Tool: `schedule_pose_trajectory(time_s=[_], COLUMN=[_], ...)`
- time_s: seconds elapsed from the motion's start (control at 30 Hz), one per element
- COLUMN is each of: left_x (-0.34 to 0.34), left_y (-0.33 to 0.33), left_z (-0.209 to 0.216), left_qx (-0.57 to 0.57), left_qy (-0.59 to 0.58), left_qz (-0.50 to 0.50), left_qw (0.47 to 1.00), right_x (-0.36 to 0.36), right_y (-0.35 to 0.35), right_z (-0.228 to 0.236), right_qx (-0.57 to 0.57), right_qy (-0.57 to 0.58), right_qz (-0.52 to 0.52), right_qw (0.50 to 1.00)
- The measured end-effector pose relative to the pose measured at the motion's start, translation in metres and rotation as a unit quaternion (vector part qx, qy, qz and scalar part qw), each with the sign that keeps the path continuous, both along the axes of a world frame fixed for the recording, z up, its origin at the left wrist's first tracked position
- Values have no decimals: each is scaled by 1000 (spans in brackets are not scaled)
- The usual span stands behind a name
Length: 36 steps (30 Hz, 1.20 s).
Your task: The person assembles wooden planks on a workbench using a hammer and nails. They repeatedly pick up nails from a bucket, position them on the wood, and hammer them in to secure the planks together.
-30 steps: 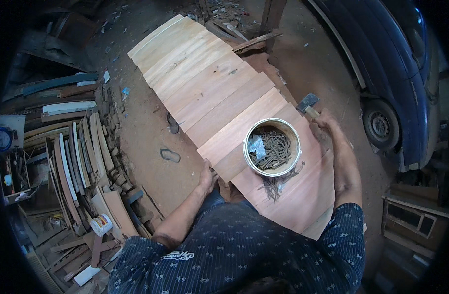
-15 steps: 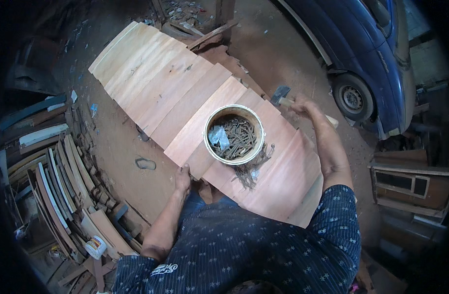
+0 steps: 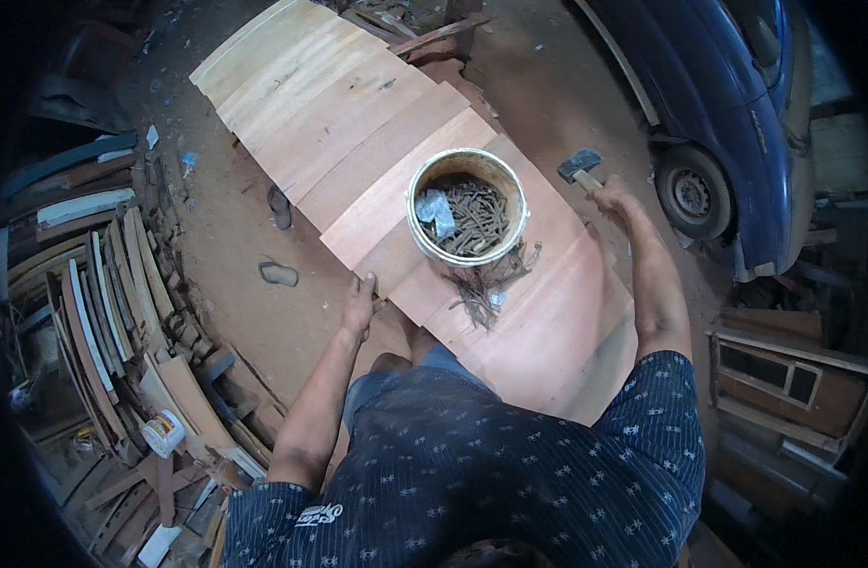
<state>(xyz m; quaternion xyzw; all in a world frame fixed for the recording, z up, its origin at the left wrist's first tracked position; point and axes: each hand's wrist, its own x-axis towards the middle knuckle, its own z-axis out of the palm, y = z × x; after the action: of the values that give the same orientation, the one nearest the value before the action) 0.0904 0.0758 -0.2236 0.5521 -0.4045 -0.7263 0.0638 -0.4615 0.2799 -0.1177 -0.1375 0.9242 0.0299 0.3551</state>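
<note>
Pale wooden planks (image 3: 377, 137) lie edge to edge as a long slanted surface in front of me. My left hand (image 3: 358, 305) is at their left edge, its thumb against the rim and the other fingers partly hidden. On the planks stands a round whitish bucket (image 3: 414, 227), holding many rusty nails (image 3: 478, 216) and a crumpled light-blue plastic piece (image 3: 436, 214). More loose nails (image 3: 476, 298) are heaped beside the bucket on my side. Beyond the right edge of the planks, my right hand (image 3: 618, 197) is closed around a hammer (image 3: 580, 166), its dark head pointing leftward.
A dark blue car (image 3: 727, 104) stands at the far right, its wheel (image 3: 692, 192) near my right arm. Stacked curved wood strips (image 3: 102, 312) fill the left side. Sandals (image 3: 278, 274) lie on the dirt floor, and a wooden framed panel (image 3: 794, 374) stands at right.
The view has shifted, so the planks and bucket appear higher. My right hand and hammer have moved right and slightly nearer relative to the bucket. My left hand stays at the plank edge.
</note>
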Motion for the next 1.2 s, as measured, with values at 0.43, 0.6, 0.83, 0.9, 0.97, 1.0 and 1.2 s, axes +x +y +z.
schedule_pose_trajectory(time_s=[0.43,0.6,0.83,0.9,0.97,1.0,1.2], left_x=[-3,1,7,10,19,25,2], left_y=[94,95,92,88,87,88,138], left_z=[-11,-12,-26,-32,-38,-40,-32], left_qx=[-19,-30,-12,-7,-29,-40,35], left_qy=[38,2,37,22,29,32,-33], left_qz=[69,85,62,42,53,59,326], left_qw=[997,996,997,999,998,997,944], right_x=[27,44,39,32,35,40,21], right_y=[25,6,11,7,11,11,63], right_z=[-13,-2,-1,-1,-2,-5,-16], right_qx=[-37,-65,-68,-87,-127,-131,-154], right_qy=[78,39,93,44,-8,-8,20], right_qz=[82,58,119,90,51,48,48], right_qw=[993,995,986,991,991,990,987])
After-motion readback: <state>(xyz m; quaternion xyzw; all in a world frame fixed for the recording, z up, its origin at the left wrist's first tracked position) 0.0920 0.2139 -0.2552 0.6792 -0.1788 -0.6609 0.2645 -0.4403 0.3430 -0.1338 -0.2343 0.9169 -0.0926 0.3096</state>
